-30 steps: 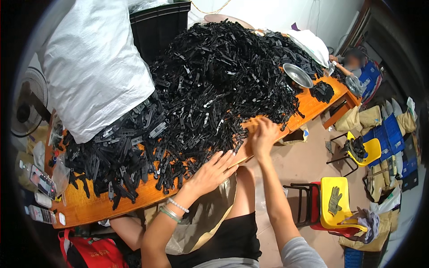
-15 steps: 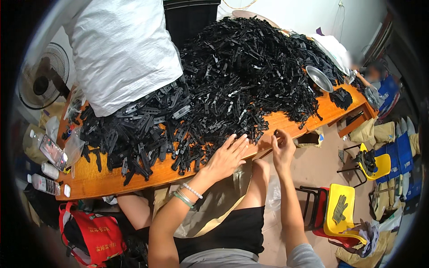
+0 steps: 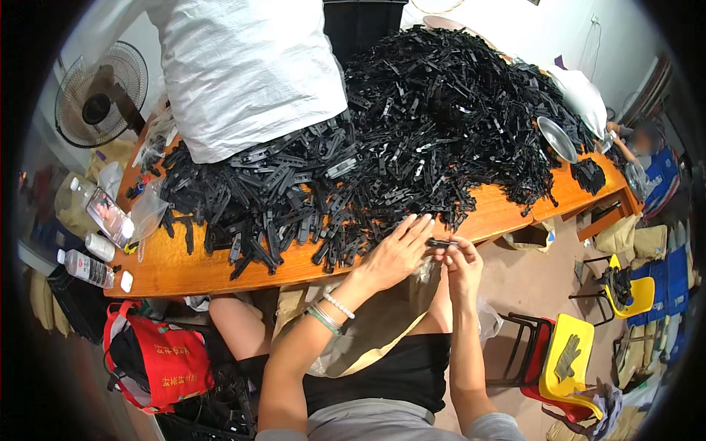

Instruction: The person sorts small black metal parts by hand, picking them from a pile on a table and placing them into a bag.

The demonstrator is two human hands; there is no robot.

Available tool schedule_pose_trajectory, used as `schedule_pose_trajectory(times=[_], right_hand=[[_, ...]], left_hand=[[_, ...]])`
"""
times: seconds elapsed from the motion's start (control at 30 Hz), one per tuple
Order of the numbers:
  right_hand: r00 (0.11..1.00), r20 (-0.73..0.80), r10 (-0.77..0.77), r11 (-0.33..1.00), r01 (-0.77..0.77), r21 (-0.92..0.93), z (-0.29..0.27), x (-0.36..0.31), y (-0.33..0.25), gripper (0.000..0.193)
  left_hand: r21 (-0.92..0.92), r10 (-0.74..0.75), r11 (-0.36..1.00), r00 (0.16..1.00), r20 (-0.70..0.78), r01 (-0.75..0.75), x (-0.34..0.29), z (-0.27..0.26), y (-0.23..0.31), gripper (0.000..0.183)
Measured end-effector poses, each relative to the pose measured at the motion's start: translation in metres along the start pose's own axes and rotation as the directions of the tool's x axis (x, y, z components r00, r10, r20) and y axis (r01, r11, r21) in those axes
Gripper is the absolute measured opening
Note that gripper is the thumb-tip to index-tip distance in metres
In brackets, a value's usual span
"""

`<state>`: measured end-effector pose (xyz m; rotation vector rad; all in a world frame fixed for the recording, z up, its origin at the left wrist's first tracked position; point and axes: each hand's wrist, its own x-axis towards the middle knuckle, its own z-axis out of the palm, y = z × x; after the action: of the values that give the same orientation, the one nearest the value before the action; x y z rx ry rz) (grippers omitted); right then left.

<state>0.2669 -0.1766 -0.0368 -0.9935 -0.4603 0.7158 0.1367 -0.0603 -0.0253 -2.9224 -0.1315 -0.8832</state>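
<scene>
A slim black plastic part (image 3: 440,242) is pinched between the thumb and fingers of my right hand (image 3: 463,270), just off the table's front edge. My left hand (image 3: 397,256) is beside it, palm down with the fingers stretched out, near the front of a big heap of black plastic parts (image 3: 434,110). The tip of the pinched part reaches toward my left hand; whether they touch I cannot tell. Longer black clip-like pieces (image 3: 257,187) lie loosely on the left part of the wooden table (image 3: 176,275). An open bag (image 3: 368,323) sits on my lap under my hands.
A large white woven sack (image 3: 250,81) rests on the heap. A metal bowl (image 3: 557,140) leans at its right side. Bottles (image 3: 84,268) and a phone (image 3: 109,217) stand at the left, near a fan (image 3: 95,106). Yellow chairs (image 3: 566,331) are at the right; another person (image 3: 647,147) sits beyond.
My right hand has moved closer to my left hand, and the black part in its fingers now shows clearly. The whole view has shifted a little.
</scene>
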Motion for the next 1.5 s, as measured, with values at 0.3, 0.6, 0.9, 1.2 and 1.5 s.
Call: schedule_pose_trajectory(times=[0.3, 0.6, 0.9, 1.2, 1.5], right_hand=[[0.975, 0.148, 0.167, 0.93, -0.205, 0.305, -0.012, -0.021, 0.002, 0.024], [0.806, 0.495, 0.324, 0.946, -0.29, -0.148, 0.052, -0.041, 0.034, 0.015], [0.825, 0.463, 0.323, 0.918, -0.154, -0.365, 0.05, -0.032, 0.038, 0.01], [0.747, 0.626, 0.225, 0.971, -0.221, -0.085, 0.049, -0.042, 0.024, 0.012], [0.726, 0.594, 0.347, 0.938, -0.269, -0.22, 0.075, -0.088, 0.005, 0.024]], left_hand=[[-0.236, -0.205, 0.964, 0.909, -0.364, 0.123, -0.026, -0.059, 0.0, 0.018], [0.118, -0.442, 0.897, 0.876, 0.193, 0.426, -0.055, -0.076, -0.12, 0.022], [-0.192, -0.422, 0.906, 0.79, -0.445, 0.377, -0.038, -0.079, -0.091, 0.019], [-0.935, -0.711, -0.207, 0.613, 0.346, 0.287, -0.079, -0.12, -0.009, 0.014], [-0.662, -0.533, -0.58, 0.393, 0.749, 0.475, -0.11, -0.125, 0.033, 0.027]])
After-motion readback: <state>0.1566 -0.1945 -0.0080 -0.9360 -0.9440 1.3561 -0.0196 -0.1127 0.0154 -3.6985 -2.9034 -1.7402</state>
